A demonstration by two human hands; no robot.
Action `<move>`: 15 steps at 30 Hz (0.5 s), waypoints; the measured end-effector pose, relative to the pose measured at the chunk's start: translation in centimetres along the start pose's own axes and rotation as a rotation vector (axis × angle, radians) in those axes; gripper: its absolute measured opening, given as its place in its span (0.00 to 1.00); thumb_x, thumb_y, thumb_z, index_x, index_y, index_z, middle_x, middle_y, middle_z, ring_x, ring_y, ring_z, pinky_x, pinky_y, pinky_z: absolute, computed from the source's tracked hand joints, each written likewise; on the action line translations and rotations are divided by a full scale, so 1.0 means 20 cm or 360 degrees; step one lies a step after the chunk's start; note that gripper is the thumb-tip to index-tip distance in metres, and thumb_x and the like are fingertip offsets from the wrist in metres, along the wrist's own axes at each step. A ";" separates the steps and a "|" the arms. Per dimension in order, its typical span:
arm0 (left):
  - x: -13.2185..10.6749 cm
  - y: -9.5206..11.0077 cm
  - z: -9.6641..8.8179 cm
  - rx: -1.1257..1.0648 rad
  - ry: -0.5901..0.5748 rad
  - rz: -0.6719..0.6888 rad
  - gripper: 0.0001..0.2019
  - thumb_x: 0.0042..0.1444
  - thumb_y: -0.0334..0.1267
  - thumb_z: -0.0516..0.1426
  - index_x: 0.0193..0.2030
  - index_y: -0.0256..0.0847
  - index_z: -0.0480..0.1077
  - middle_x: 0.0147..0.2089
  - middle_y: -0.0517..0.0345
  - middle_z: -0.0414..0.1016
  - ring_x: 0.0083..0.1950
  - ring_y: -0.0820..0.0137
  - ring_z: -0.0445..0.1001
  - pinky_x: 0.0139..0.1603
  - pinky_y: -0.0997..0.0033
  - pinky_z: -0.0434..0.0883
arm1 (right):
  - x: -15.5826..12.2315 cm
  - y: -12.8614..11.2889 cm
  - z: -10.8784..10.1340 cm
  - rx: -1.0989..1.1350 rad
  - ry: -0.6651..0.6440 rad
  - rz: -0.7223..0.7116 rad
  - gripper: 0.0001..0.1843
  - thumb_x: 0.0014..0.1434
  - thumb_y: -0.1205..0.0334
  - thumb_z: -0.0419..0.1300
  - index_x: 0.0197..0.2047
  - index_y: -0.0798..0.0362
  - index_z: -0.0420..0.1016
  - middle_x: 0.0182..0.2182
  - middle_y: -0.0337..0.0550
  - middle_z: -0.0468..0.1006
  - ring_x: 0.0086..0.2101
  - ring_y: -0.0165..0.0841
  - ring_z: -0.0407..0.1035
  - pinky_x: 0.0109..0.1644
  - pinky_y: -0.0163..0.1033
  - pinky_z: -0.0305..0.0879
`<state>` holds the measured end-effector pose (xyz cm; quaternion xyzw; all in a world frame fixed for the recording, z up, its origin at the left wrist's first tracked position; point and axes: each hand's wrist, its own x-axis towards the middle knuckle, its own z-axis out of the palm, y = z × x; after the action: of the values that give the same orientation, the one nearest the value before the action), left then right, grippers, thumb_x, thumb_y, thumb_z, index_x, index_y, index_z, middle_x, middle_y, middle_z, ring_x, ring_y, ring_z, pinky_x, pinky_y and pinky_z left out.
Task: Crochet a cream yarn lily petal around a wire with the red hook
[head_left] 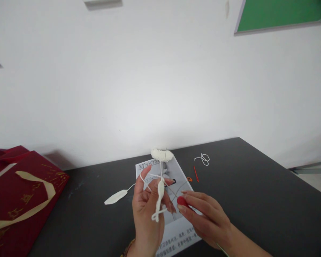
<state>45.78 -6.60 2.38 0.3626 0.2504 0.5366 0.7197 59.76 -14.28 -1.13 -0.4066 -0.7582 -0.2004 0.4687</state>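
My left hand point(147, 210) is raised over the black table point(246, 200), fingers curled, with white yarn point(149, 178) looped round the index finger and a narrow white crocheted piece point(159, 198) pinched against the thumb. My right hand point(205, 217) is closed on a crochet hook with a red handle point(182, 202); its thin metal shaft reaches toward the white piece. A printed instruction sheet point(176, 228) lies under both hands. A finished white crocheted petal point(116, 197) lies on the table to the left, and a white lump of crochet work point(162, 154) sits at the sheet's far edge.
A dark red gift bag point(18, 200) with a cream ribbon handle lies at the table's left. A loose curl of white yarn point(203, 159), a red needle point(195, 174) and a small orange stitch marker point(189, 179) lie beyond the sheet. A white wall stands behind the table.
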 end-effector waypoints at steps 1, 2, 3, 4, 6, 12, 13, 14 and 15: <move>0.00 0.01 0.00 -0.0008 -0.0013 -0.0038 0.21 0.55 0.36 0.59 0.55 0.47 0.61 0.32 0.55 0.79 0.15 0.78 0.64 0.16 0.78 0.65 | 0.01 0.00 -0.01 -0.0041 -0.0013 -0.0026 0.22 0.60 0.70 0.55 0.58 0.58 0.67 0.36 0.54 0.82 0.44 0.41 0.75 0.44 0.41 0.77; 0.00 0.01 0.00 -0.0015 -0.0031 -0.0087 0.21 0.53 0.37 0.60 0.54 0.46 0.62 0.33 0.54 0.79 0.15 0.78 0.65 0.16 0.78 0.65 | 0.01 -0.01 -0.01 -0.0079 -0.0020 -0.0052 0.22 0.60 0.70 0.56 0.58 0.57 0.68 0.36 0.52 0.83 0.43 0.41 0.76 0.45 0.40 0.77; 0.00 0.02 0.00 -0.0018 -0.0049 -0.0134 0.22 0.52 0.38 0.61 0.53 0.46 0.62 0.33 0.54 0.80 0.15 0.78 0.65 0.17 0.78 0.65 | 0.01 -0.01 -0.01 -0.0112 -0.0012 -0.0068 0.22 0.60 0.70 0.56 0.58 0.56 0.68 0.35 0.51 0.83 0.43 0.40 0.76 0.45 0.39 0.77; 0.00 0.03 0.00 -0.0012 -0.0063 -0.0170 0.22 0.51 0.39 0.62 0.53 0.45 0.63 0.33 0.53 0.80 0.15 0.79 0.64 0.16 0.78 0.65 | 0.01 -0.02 0.00 -0.0127 0.0041 -0.0127 0.21 0.60 0.69 0.57 0.57 0.55 0.69 0.34 0.49 0.83 0.41 0.39 0.77 0.44 0.38 0.77; -0.01 0.05 0.00 0.0028 -0.0071 -0.0219 0.21 0.52 0.39 0.62 0.52 0.45 0.64 0.34 0.53 0.80 0.13 0.82 0.60 0.14 0.81 0.62 | -0.01 -0.04 0.03 -0.0140 0.0088 0.0060 0.21 0.61 0.68 0.57 0.58 0.50 0.68 0.36 0.47 0.83 0.43 0.39 0.76 0.46 0.40 0.76; -0.01 0.10 0.01 0.0123 -0.0028 -0.0201 0.20 0.53 0.39 0.61 0.53 0.44 0.69 0.31 0.53 0.80 0.17 0.82 0.64 0.18 0.85 0.58 | -0.01 -0.02 0.06 -0.0140 0.0233 0.0045 0.16 0.62 0.68 0.57 0.53 0.51 0.73 0.36 0.46 0.83 0.44 0.38 0.75 0.48 0.39 0.76; -0.01 0.10 0.01 0.0152 -0.0053 -0.0149 0.20 0.52 0.40 0.62 0.53 0.44 0.69 0.31 0.53 0.80 0.19 0.81 0.65 0.19 0.84 0.60 | 0.00 -0.01 0.05 -0.0179 0.0203 -0.0080 0.14 0.61 0.69 0.57 0.50 0.53 0.75 0.35 0.46 0.82 0.45 0.37 0.75 0.48 0.37 0.76; -0.01 0.10 0.01 0.0192 -0.0077 -0.0100 0.20 0.52 0.40 0.62 0.53 0.44 0.69 0.31 0.53 0.81 0.20 0.80 0.67 0.21 0.83 0.62 | 0.02 -0.01 0.03 -0.0189 0.0187 -0.0246 0.12 0.61 0.70 0.57 0.47 0.57 0.77 0.35 0.47 0.82 0.45 0.37 0.75 0.47 0.36 0.76; -0.01 0.09 0.01 0.0233 -0.0095 -0.0063 0.21 0.52 0.39 0.62 0.53 0.44 0.69 0.32 0.54 0.81 0.22 0.78 0.69 0.23 0.82 0.64 | 0.03 0.00 0.01 -0.0186 0.0177 -0.0266 0.10 0.60 0.71 0.58 0.44 0.60 0.78 0.34 0.49 0.82 0.45 0.38 0.74 0.47 0.36 0.76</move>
<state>44.79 -6.44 3.98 0.4250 0.2745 0.4914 0.7089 59.48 -13.88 -0.74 -0.3569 -0.7492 -0.3050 0.4672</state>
